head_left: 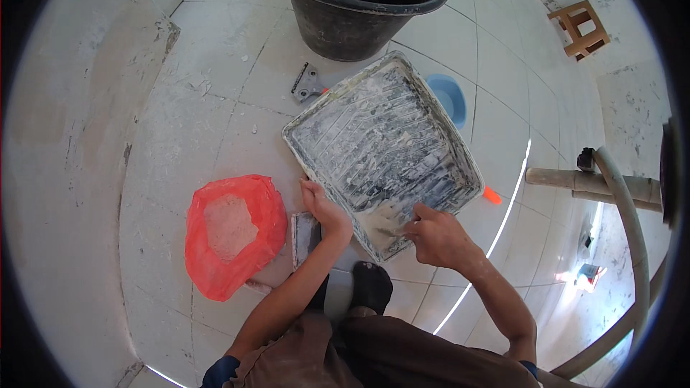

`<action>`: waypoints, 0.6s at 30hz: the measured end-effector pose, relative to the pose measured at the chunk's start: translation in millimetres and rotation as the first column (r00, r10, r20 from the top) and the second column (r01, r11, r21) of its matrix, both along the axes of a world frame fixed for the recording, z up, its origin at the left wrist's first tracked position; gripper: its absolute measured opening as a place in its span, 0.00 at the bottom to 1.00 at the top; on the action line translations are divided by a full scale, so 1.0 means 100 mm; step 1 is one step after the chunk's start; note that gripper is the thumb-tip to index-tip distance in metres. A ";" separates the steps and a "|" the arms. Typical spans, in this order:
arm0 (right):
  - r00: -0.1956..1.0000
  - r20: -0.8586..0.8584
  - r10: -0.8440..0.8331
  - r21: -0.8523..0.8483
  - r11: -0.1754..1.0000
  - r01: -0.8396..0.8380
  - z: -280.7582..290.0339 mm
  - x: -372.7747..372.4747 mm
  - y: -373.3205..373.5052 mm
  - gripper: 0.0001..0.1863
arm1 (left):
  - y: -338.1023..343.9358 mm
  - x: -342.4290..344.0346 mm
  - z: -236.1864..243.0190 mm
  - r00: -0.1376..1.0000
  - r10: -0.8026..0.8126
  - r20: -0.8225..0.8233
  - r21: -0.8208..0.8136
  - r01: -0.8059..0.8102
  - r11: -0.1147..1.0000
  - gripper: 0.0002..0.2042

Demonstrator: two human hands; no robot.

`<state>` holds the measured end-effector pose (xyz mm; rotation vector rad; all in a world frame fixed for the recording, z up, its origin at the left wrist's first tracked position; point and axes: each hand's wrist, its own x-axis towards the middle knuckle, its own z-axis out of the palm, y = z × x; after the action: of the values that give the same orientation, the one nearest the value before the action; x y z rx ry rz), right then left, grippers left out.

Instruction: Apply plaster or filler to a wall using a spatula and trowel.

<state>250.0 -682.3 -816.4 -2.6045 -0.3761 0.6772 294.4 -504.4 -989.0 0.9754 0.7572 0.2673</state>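
Note:
A large paint tray [374,140], ribbed and crusted with white and grey residue, lies turned at an angle in front of me. My left hand [327,210] grips its left rim, the fingers partly hidden at the edge. My right hand [438,236] is closed above the near corner, where a pale wet mix [381,224] has pooled. Whatever it holds is mostly hidden by the fingers; a thin end seems to reach into the mix. Left of the tray sits an open red plastic bag [269,226] of pale powder [230,226].
A black bucket [345,29] stands beyond the tray, with a scraper-like tool [309,85] nearby. A light blue bowl [447,97] and an orange handle [492,195] show at the tray's right. Beside my left forearm lies a flat, caked trowel-like piece [305,237]. A brown stool [581,29] stands far right.

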 end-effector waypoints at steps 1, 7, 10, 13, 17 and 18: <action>1.000 -0.004 0.019 0.006 1.000 -0.019 -0.01 -0.01 -0.01 0.10 | -0.01 0.01 0.00 1.000 0.000 0.000 -0.001 0.000 1.000 0.22; 0.999 0.025 -0.024 0.017 1.000 0.024 0.09 -0.04 -0.03 0.09 | 0.02 -0.01 0.01 0.997 -0.030 0.074 -0.032 0.033 0.999 0.21; 0.998 0.062 -0.030 0.053 0.998 0.026 0.08 -0.09 0.00 0.10 | 0.00 0.00 0.02 0.999 -0.021 0.035 0.038 0.020 0.999 0.22; 0.998 0.066 0.011 -0.003 1.000 -0.011 0.12 -0.11 0.08 0.10 | 0.03 -0.02 0.00 0.998 -0.018 0.056 -0.064 0.022 0.998 0.23; 0.994 0.088 -0.062 0.075 0.996 0.056 0.14 -0.10 0.06 0.09 | 0.01 0.01 0.07 0.999 -0.050 -0.018 0.059 0.050 0.997 0.24; 0.995 0.070 -0.074 0.063 0.996 0.070 0.09 -0.09 0.01 0.08 | 0.00 0.01 0.10 0.999 -0.048 -0.019 0.048 0.049 0.998 0.24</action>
<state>240.7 -681.1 -807.2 -2.5763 -0.3175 0.5403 295.1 -504.0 -979.4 1.0421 0.7455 0.2357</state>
